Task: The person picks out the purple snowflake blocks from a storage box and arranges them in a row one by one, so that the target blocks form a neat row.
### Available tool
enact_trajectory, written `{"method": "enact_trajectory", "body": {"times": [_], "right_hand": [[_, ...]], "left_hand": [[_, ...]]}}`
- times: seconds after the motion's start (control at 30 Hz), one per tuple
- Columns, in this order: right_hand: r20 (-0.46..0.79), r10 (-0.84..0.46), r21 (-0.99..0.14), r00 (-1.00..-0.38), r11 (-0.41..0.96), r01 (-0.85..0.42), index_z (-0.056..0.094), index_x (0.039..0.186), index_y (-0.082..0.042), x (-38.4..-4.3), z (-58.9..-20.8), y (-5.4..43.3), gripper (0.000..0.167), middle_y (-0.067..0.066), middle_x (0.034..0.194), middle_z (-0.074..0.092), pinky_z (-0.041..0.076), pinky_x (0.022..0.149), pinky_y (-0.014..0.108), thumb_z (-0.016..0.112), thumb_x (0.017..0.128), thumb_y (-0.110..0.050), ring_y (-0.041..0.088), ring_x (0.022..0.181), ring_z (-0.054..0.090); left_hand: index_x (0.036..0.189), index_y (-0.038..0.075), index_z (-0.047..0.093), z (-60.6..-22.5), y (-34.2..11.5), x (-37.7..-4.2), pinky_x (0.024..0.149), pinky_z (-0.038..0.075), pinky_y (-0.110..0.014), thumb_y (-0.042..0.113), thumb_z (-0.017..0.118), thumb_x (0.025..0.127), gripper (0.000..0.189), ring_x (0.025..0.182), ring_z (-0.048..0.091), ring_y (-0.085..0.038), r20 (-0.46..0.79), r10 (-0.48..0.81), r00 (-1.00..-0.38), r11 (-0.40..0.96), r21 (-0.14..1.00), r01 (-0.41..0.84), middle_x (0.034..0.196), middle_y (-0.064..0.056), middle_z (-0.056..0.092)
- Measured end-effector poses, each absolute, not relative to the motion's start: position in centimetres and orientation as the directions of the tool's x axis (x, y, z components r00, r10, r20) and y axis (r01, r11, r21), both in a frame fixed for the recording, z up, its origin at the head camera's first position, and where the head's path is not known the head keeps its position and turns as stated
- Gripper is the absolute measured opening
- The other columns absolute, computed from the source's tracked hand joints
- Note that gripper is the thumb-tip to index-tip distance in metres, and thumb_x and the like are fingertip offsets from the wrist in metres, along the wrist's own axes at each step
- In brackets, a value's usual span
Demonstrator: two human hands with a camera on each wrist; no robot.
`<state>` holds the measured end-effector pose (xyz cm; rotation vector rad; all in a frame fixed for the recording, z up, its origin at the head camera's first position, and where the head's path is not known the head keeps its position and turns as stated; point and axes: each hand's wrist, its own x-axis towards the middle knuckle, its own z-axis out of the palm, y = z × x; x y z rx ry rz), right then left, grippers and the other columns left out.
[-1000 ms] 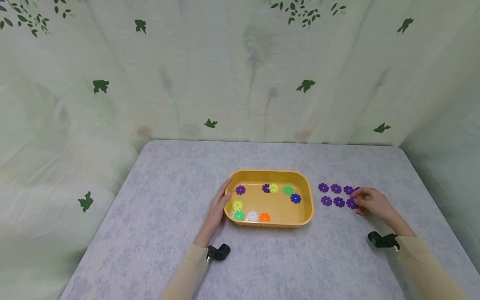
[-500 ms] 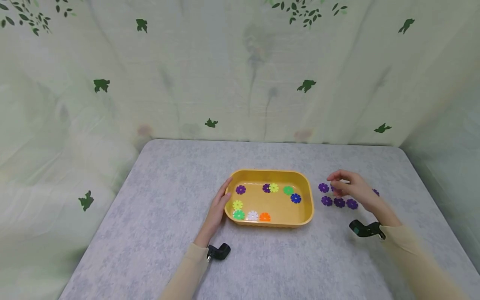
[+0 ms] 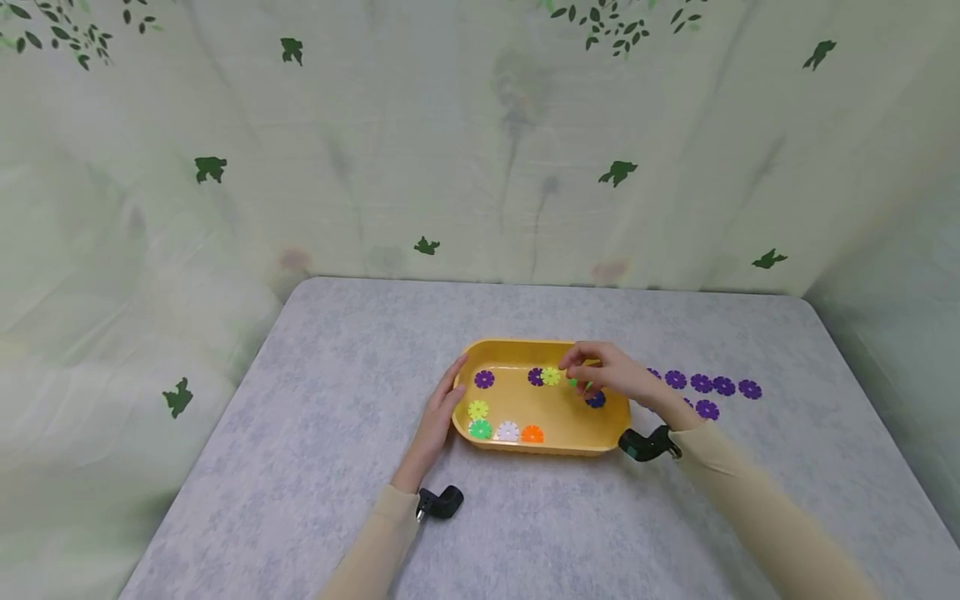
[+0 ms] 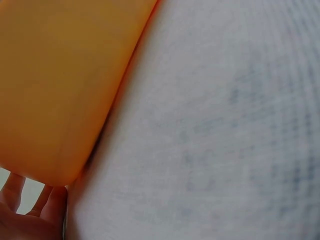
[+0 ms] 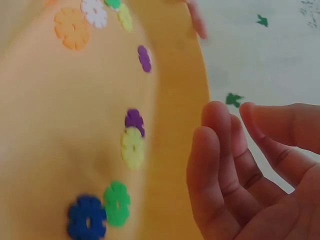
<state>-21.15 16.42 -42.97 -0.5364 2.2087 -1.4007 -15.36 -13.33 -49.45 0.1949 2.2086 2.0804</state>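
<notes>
A yellow tray [image 3: 540, 410] stands mid-table in the head view, with several flower-shaped plastic discs on its floor. My left hand [image 3: 435, 410] lies along the tray's left end, fingers fairly straight against the outer wall. The left wrist view shows fingertips [image 4: 52, 197] at the tray's corner. Over the tray's right part hovers my right hand [image 3: 611, 372], fingers loosely bent. The right wrist view shows nothing between its thumb and fingers. Below it lie a blue disc [image 5: 87, 218] and a green disc [image 5: 117, 204]; a yellow disc [image 5: 132, 148] overlaps a purple one.
Right of the tray, several purple flower discs [image 3: 701, 383] lie in two rows on the grey table [image 3: 337, 375]; my right forearm covers some. An orange disc [image 3: 532, 433] and a white disc [image 3: 507, 431] sit near the tray's front wall. A pale printed curtain [image 3: 480, 167] hangs behind.
My right hand has moved left, from the purple discs on the table to above the tray's right part. The left hand has stayed at the tray's left end.
</notes>
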Motion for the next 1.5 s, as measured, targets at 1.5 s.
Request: {"method": "enact_trajectory", "body": {"times": [1.5], "right_hand": [[-0.365, -0.662, -0.889, -0.654, 0.456, 0.035, 0.049, 0.132, 0.010, -24.0, -46.4, 4.1, 0.043, 0.020, 0.124, 0.057, 0.053, 0.087, 0.032, 0.052, 0.089, 0.003, 0.022, 0.096, 0.061]], "left_hand": [[0.151, 0.018, 0.030, -48.2, -13.3, -14.8, 0.115, 0.016, -0.036, 0.018, 0.036, 0.105, 0.046, 0.141, 0.019, -0.013, 0.017, 0.186, -0.982, 0.030, 0.999, 0.023, 0.155, 0.002, 0.026]]}}
